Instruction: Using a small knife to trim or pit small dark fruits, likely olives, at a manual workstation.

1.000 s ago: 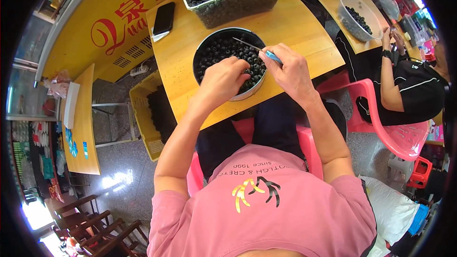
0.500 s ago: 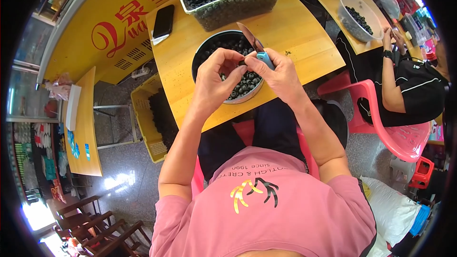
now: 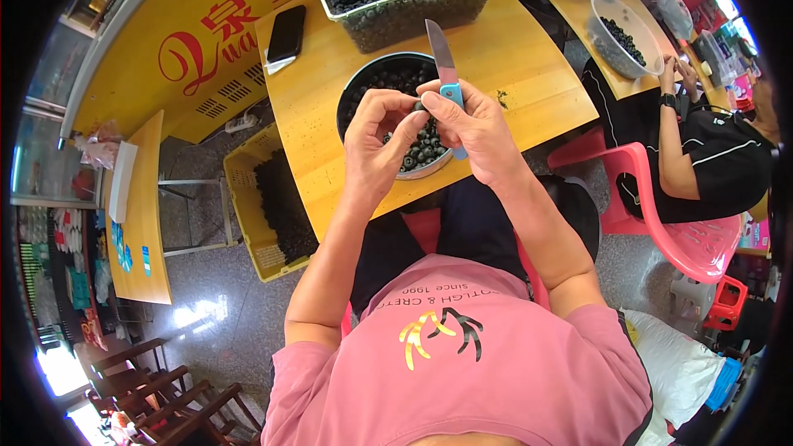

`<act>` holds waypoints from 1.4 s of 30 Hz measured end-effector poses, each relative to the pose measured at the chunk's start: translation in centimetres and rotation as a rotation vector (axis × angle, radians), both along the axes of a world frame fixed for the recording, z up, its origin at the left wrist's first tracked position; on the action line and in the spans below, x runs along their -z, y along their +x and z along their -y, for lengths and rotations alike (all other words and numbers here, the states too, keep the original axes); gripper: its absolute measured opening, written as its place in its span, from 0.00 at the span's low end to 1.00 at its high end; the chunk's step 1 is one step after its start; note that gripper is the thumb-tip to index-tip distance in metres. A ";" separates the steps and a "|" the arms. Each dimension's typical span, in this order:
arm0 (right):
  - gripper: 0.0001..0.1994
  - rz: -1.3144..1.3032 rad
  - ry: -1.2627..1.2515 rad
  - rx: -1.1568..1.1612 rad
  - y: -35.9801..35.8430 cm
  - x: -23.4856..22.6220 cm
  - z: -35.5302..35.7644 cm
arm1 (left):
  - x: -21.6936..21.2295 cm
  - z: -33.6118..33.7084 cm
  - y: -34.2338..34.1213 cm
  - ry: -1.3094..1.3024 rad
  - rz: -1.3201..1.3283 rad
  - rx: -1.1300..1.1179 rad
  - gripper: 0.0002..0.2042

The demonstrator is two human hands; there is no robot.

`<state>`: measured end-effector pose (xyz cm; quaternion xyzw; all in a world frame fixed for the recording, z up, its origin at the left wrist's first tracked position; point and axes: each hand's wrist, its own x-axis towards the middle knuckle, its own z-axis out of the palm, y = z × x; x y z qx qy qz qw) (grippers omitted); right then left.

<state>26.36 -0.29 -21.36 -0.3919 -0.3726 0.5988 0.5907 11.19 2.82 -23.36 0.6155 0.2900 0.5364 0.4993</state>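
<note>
My right hand (image 3: 471, 120) grips a small knife (image 3: 442, 54) by its blue handle, the blade pointing up and away from me. Between the thumb and fingertips of my left hand (image 3: 382, 132) is a small dark berry (image 3: 420, 106) that looks like a blueberry, largely covered by the fingers. The right thumb meets the left fingertips at this berry. Both hands are over a round bowl (image 3: 342, 111) at the table's near part. Dark berries (image 3: 425, 149) lie inside it, partly hidden by my hands.
On the wooden table (image 3: 529, 83), a clear tub (image 3: 413, 21) heaped with dark berries stands behind the bowl. A phone (image 3: 287, 33) lies at left. A yellow crate (image 3: 248, 223) sits below. To the right, a person (image 3: 702, 149) works beside a pink chair (image 3: 640, 190) and another tub (image 3: 603, 33).
The knife has swung from leaning left to nearly upright, its blade rising. My right hand has turned with it. The left hand keeps its pinch close to the same spot.
</note>
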 end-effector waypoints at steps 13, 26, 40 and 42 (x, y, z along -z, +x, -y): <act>0.10 0.099 0.036 -0.057 -0.2 -0.6 -0.1 | -0.3 0.8 -0.8 -0.389 0.301 0.178 0.07; 0.09 1.177 0.791 0.331 0.0 -0.3 0.2 | 0.0 0.8 -0.8 -0.361 0.390 0.138 0.08; 0.10 1.195 0.801 0.348 0.2 -0.2 0.0 | 0.2 0.8 -0.7 -0.326 0.362 0.136 0.08; 0.11 1.205 0.792 0.340 0.2 -0.1 -0.1 | 0.2 0.8 -0.7 -0.321 0.354 0.118 0.08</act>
